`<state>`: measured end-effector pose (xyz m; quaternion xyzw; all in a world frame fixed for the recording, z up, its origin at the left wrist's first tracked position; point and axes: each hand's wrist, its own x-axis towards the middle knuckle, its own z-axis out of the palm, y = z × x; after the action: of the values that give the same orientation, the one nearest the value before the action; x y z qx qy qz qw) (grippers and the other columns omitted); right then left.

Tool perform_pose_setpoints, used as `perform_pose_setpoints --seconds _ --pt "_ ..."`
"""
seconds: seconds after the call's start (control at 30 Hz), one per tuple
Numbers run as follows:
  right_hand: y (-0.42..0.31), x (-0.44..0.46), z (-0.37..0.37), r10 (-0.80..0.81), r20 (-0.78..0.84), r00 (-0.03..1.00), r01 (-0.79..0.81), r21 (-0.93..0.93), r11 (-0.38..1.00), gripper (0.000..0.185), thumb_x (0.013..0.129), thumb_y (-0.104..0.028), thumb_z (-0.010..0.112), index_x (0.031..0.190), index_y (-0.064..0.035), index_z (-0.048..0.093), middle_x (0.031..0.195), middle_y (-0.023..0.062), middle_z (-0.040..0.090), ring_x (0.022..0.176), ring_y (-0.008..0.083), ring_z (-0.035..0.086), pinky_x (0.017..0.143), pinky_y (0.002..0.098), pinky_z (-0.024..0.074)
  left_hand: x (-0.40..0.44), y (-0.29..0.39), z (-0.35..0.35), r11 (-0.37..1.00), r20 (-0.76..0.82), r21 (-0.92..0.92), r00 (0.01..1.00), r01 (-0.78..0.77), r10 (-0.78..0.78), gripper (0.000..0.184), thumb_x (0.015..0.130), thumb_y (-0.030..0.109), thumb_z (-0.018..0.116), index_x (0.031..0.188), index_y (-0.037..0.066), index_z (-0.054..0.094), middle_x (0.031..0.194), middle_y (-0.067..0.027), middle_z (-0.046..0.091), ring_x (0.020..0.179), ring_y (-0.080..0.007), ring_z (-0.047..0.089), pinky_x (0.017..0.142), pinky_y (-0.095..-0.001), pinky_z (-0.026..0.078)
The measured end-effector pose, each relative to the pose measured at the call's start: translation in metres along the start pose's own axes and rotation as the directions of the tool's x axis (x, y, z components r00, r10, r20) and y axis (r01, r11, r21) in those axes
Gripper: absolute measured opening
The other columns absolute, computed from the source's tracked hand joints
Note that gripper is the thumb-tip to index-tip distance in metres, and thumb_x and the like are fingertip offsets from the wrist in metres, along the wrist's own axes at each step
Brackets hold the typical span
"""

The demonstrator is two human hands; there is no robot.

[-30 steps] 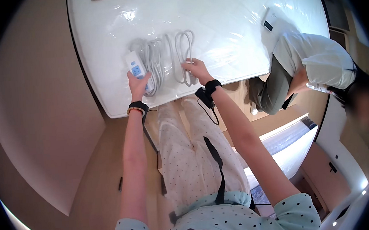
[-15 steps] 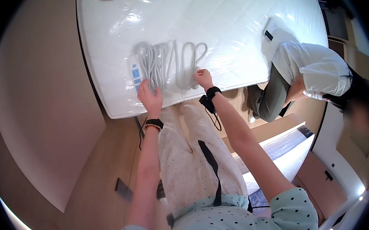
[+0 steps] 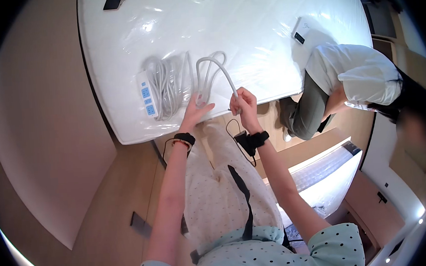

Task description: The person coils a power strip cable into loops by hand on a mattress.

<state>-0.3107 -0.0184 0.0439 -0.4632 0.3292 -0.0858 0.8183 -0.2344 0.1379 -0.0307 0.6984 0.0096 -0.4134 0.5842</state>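
A white power strip [image 3: 147,95] with blue sockets lies on the plastic-wrapped mattress [image 3: 260,26]. Its grey-white cable [image 3: 164,89] is gathered beside it in long loops. My right hand [image 3: 244,105] is closed around a length of this cable near the mattress edge, and the held part arches up over the loops. At the right side of the bundle is my left hand [image 3: 195,113], fingers stretched out and thumb apart. Its fingertips are close to the cable loops; whether they touch is hard to see.
A phone [image 3: 114,0] lies at the mattress's far left. Farther right is a white box [image 3: 304,28] with a dark patch. Another person [image 3: 352,76] bends at the mattress's right edge. A black adapter [image 3: 244,141] with a cord hangs by my right wrist. A wrapped panel [image 3: 327,179] stands behind me.
My right hand has lifted a length of cable and drawn it towards me. My left hand has left the power strip and shifted right along the bundle.
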Motion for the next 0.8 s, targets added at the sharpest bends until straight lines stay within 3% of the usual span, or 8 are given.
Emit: perform_pose_setpoints --seconds 0.17,0.27,0.33,0.43,0.5,0.6,0.7,0.8 --pt "-0.003 0.000 -0.015 -0.021 -0.033 0.999 0.024 0.104 0.994 0.008 0.083 -0.009 0.052 0.082 -0.0031 0.046 0.065 0.0037 0.048 0.057 0.0126 0.048 0.052 0.0242 0.0384 0.012 0.015 0.013 0.936 0.138 -0.181 0.950 0.303 -0.281 0.032 0.088 0.027 0.056 0.105 0.000 0.051 0.082 -0.0064 0.054 0.069 -0.0127 0.055 0.061 -0.0252 0.047" --pt "0.006 0.010 -0.015 0.023 -0.148 0.989 -0.051 -0.186 0.981 0.031 0.080 -0.022 0.062 0.097 0.0001 0.048 0.080 0.0064 0.054 0.071 0.0149 0.052 0.064 0.0262 0.0435 0.003 0.012 0.025 0.989 0.157 -0.098 0.983 0.111 -0.095 0.035 0.092 0.031 0.047 0.107 -0.001 0.048 0.074 -0.0045 0.051 0.064 -0.0130 0.054 0.056 -0.0263 0.045" --pt "0.012 0.012 -0.013 0.092 -0.156 0.984 -0.155 -0.461 0.874 0.054 0.075 -0.033 0.071 0.106 0.0033 0.046 0.088 0.0081 0.053 0.079 0.0143 0.052 0.067 0.0266 0.0450 -0.006 0.011 0.040 0.994 0.143 -0.005 0.984 0.110 -0.108 0.035 0.091 0.029 0.049 0.109 -0.001 0.045 0.075 -0.0060 0.051 0.063 -0.0135 0.054 0.056 -0.0270 0.044" --pt "0.009 0.010 0.000 0.335 -0.082 0.939 -0.328 -0.509 0.796 0.070 0.069 -0.042 0.075 0.110 0.0054 0.045 0.097 0.0113 0.051 0.084 0.0139 0.051 0.071 0.0267 0.0453 -0.021 0.010 0.055 0.963 0.152 0.248 0.986 -0.102 0.065 0.038 0.088 0.025 0.053 0.113 -0.002 0.042 0.084 -0.0098 0.054 0.065 -0.0146 0.055 0.060 -0.0274 0.045" --pt "0.030 0.011 -0.012 0.307 -0.153 0.939 -0.343 -0.400 0.850 0.053 0.073 -0.027 0.073 0.106 0.0056 0.046 0.090 0.0109 0.056 0.081 0.0149 0.057 0.072 0.0260 0.0468 -0.032 0.010 0.060 0.851 0.205 0.430 0.950 -0.303 0.235 0.042 0.085 0.021 0.057 0.116 -0.002 0.041 0.092 -0.0128 0.057 0.067 -0.0155 0.056 0.063 -0.0274 0.046" --pt "0.030 0.009 -0.021 0.326 -0.161 0.932 -0.350 -0.157 0.924 0.037 0.077 -0.014 0.068 0.102 0.0025 0.047 0.085 0.0096 0.060 0.079 0.0159 0.060 0.072 0.0253 0.0474 -0.039 0.043 0.039 0.941 0.460 0.296 0.888 -0.162 0.008 0.046 0.085 0.017 0.058 0.123 -0.001 0.038 0.105 -0.0090 0.056 0.084 -0.0143 0.057 0.072 -0.0259 0.046" --pt "0.024 0.000 -0.023 0.206 -0.206 0.957 -0.216 -0.027 0.976 0.026 0.078 -0.005 0.065 0.096 -0.0010 0.048 0.075 0.0061 0.060 0.070 0.0148 0.061 0.064 0.0248 0.0473 -0.011 0.032 0.008 0.971 0.493 0.179 0.840 0.156 -0.226 0.046 0.083 0.018 0.061 0.122 0.000 0.045 0.109 -0.0088 0.057 0.091 -0.0156 0.056 0.077 -0.0272 0.046" --pt "0.030 -0.002 -0.027 0.117 -0.186 0.975 -0.127 -0.041 0.991 0.023 0.078 -0.003 0.065 0.093 -0.0023 0.048 0.070 0.0043 0.059 0.061 0.0122 0.058 0.054 0.0237 0.0451 0.011 0.000 -0.001 0.973 0.037 0.227 0.998 0.038 -0.048 0.037 0.084 0.018 0.060 0.116 0.001 0.053 0.105 -0.0078 0.059 0.091 -0.0151 0.056 0.080 -0.0275 0.045"
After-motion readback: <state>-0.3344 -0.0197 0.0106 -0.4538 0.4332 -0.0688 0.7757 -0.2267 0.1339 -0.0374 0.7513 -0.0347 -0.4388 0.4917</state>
